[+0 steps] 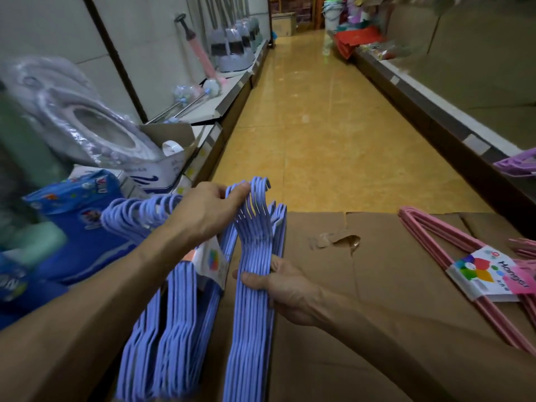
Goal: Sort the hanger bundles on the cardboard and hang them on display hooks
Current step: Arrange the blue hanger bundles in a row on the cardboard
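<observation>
Several bundles of blue hangers [162, 338] stand on edge along the left side of the flattened cardboard [362, 329]. My left hand [208, 211] grips the hook ends of one blue bundle [252, 309] near its top. My right hand [278, 288] holds the same bundle lower down, thumb across its bars. A pink hanger bundle [475, 271] with a white "Hanger" label lies flat on the cardboard at the right. More pink hangers [522, 248] poke in at the right edge.
Blue packaged goods [78, 227] and a plastic-wrapped grey seat [78, 123] crowd the low shelf on the left. A yellow tiled aisle [313, 126] runs ahead between shelves. Purple hangers [516, 165] rest on the right shelf edge. The cardboard has a torn hole [348, 242].
</observation>
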